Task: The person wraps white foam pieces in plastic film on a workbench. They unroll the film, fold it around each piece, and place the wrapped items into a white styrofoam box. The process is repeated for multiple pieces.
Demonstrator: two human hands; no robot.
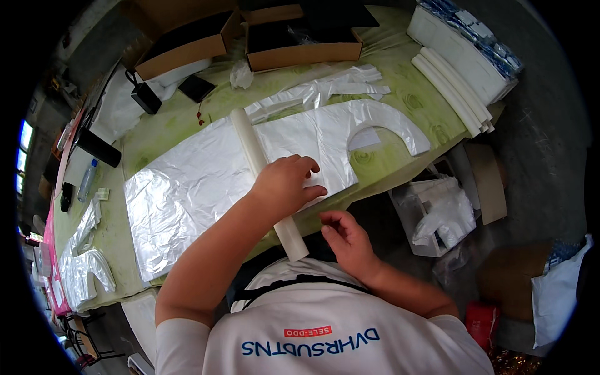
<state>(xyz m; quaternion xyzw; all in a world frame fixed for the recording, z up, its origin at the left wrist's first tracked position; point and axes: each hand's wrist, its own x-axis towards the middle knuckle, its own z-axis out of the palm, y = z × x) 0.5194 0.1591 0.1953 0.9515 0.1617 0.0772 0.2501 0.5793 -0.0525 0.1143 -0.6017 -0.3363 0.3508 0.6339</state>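
A flat stack of white plastic vest bags (181, 187) lies across the table, its curved handle part toward the right. Over it rests a long whitish roll (249, 140), which sticks out past the table's near edge; my left hand and wrist hide its middle. My left hand (282, 182) is on or just above the roll, fingers bent and thumb apart, with nothing seen in them. Off the near edge, right of the roll's end, my right hand (351, 242) hangs with curled fingers and the thumb apart, holding nothing visible.
Open cardboard boxes (306, 53) stand at the back. More whitish rolls (453, 90) lie beside a white block of packs (459, 50) at the far right. Cut plastic strips (319, 89) lie behind the stack. A black cylinder (99, 147) and bottle (88, 181) are left; an open carton (431, 219) sits below right.
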